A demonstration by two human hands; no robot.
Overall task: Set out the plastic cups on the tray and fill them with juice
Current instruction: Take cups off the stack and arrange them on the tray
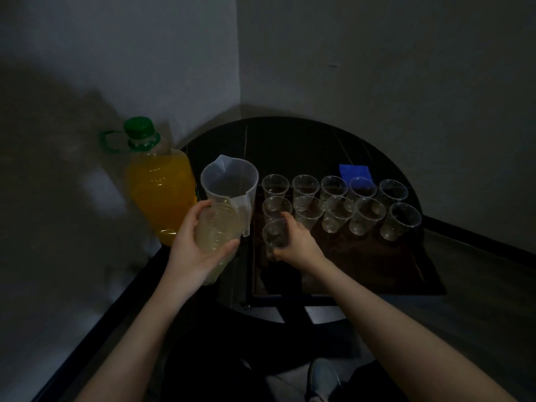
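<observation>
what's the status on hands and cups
Left hand holds cup stack. Right hand grips a cup at the tray. Ten cups set, all empty. Nothing blocking.

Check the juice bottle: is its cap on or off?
On. The green cap sits on the bottle neck; the bottle stands upright, untouched.

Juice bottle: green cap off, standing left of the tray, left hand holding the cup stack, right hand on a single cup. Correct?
One error. The head view shows the green cap on the juice bottle, not off. The rest holds: the bottle stands left of the tray, the left hand holds the cup stack, and the right hand grips a single cup.
</observation>
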